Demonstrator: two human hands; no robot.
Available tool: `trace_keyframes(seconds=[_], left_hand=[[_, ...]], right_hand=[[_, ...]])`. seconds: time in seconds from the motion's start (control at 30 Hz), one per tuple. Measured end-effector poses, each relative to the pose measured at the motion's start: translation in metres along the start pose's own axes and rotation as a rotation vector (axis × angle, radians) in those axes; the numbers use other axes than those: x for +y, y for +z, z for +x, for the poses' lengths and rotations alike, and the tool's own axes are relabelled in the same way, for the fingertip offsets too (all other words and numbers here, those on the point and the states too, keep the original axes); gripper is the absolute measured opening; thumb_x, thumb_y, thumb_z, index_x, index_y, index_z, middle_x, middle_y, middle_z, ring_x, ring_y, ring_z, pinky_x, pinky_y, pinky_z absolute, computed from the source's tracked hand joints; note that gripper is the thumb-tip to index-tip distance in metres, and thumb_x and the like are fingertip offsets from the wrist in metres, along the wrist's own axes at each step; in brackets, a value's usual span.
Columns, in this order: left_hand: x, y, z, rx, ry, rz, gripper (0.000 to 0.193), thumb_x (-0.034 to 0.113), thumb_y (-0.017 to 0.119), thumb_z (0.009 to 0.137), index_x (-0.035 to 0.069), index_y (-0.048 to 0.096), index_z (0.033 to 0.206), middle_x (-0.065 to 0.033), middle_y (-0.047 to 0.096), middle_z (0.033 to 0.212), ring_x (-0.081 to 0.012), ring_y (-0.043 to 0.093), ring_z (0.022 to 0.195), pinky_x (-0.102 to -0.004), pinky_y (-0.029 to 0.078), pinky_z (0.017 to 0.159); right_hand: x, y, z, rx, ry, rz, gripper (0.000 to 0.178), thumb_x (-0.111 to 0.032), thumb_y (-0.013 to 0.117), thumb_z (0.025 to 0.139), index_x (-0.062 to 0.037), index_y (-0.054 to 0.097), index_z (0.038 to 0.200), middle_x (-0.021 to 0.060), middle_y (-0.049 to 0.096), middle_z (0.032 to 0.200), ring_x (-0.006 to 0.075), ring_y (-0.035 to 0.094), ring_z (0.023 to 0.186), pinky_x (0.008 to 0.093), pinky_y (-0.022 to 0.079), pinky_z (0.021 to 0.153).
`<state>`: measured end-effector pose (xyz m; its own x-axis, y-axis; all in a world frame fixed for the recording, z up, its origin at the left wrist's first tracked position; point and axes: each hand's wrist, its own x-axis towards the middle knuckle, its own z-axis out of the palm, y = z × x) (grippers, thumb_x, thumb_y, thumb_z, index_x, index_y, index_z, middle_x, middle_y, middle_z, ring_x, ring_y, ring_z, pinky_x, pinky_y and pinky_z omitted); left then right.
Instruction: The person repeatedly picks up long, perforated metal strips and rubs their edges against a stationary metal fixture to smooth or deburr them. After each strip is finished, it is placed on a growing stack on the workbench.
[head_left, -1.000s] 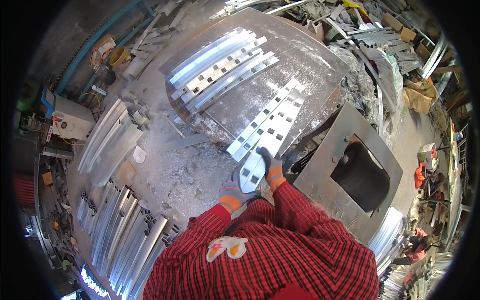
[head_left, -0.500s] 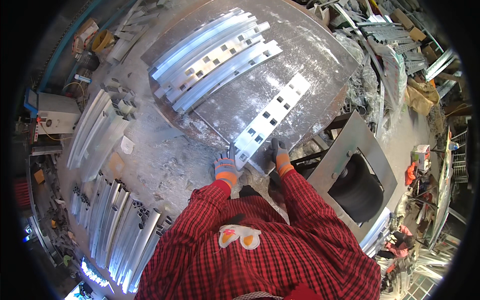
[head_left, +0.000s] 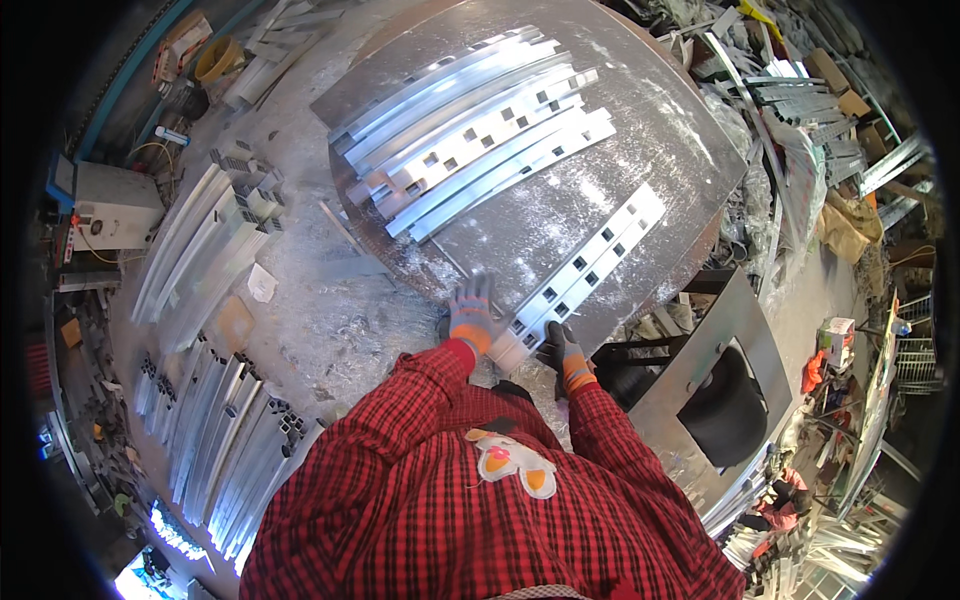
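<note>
A silver metal profile (head_left: 588,262) with two rows of square cut-outs lies slantwise on the dark, dusty metal tabletop (head_left: 480,225). At its near end, on the left side, is my left hand (head_left: 474,312) in a grey and orange glove. That hand is stretched out and open, slightly blurred. My right hand (head_left: 564,358), gloved alike, closes on the right edge of the same profile close to me; its fingertips are partly hidden. Farther left on the tabletop lies a row of similar silver profiles (head_left: 470,140), some with square cut-outs.
Bundled metal tubes (head_left: 225,440) and stacked profiles (head_left: 195,245) stand on the floor to my left. At my right is a metal frame (head_left: 735,300) with a dark opening. Scrap and plastic wrap (head_left: 800,190) pile up beyond the table's right edge.
The table and profiles sit farther right in the picture as my view shifts. My left hand has gone from gripping the profile's near end to stretched out beside it; the right stays at the profile's edge.
</note>
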<state>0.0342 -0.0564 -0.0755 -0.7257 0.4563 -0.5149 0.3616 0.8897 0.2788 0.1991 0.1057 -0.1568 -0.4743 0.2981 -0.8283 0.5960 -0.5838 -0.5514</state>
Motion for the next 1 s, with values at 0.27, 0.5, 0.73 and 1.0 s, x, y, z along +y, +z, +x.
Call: trace_keyframes(seconds=[0.27, 0.5, 0.73, 1.0], left_hand=[[-0.107, -0.08, 0.11, 0.157, -0.106, 0.131, 0.1, 0.052, 0.073, 0.082, 0.013, 0.022, 0.158, -0.0171, 0.041, 0.154, -0.0347, 0.04, 0.141, -0.0527, 0.025, 0.118], [-0.097, -0.053, 0.122, 0.012, -0.118, 0.187, 0.081, 0.041, 0.077, 0.081, 0.013, 0.04, 0.147, -0.0147, 0.056, 0.134, -0.0338, 0.056, 0.124, -0.0539, 0.043, 0.1], [-0.106, -0.079, 0.135, 0.062, -0.101, 0.151, 0.091, 0.035, 0.08, 0.074, 0.019, 0.035, 0.152, -0.0155, 0.051, 0.137, -0.0362, 0.054, 0.124, -0.0518, 0.042, 0.101], [-0.099, -0.079, 0.13, 0.099, -0.017, 0.223, 0.098, 0.045, 0.079, 0.078, 0.015, 0.029, 0.157, -0.0144, 0.052, 0.138, -0.0325, 0.057, 0.121, -0.0468, 0.047, 0.095]], right_hand=[[0.046, -0.057, 0.003, -0.024, -0.01, 0.339, 0.018, -0.031, 0.056, 0.099, -0.0152, 0.052, 0.092, -0.0023, 0.055, 0.08, 0.0141, 0.053, 0.061, 0.0335, 0.043, 0.05], [0.075, -0.067, -0.024, 0.182, -0.323, -0.368, 0.022, -0.033, 0.061, 0.098, -0.0129, 0.057, 0.107, 0.0012, 0.056, 0.083, 0.0186, 0.059, 0.064, 0.0335, 0.046, 0.049], [0.075, -0.028, -0.055, 0.25, -0.078, -0.135, 0.042, -0.035, 0.066, 0.095, -0.008, 0.057, 0.126, 0.0014, 0.061, 0.08, 0.011, 0.056, 0.062, 0.0274, 0.044, 0.052], [0.113, -0.037, -0.058, 0.282, -0.087, -0.453, 0.039, -0.036, 0.064, 0.097, -0.0107, 0.058, 0.126, 0.0013, 0.063, 0.087, 0.0126, 0.06, 0.07, 0.029, 0.048, 0.056]])
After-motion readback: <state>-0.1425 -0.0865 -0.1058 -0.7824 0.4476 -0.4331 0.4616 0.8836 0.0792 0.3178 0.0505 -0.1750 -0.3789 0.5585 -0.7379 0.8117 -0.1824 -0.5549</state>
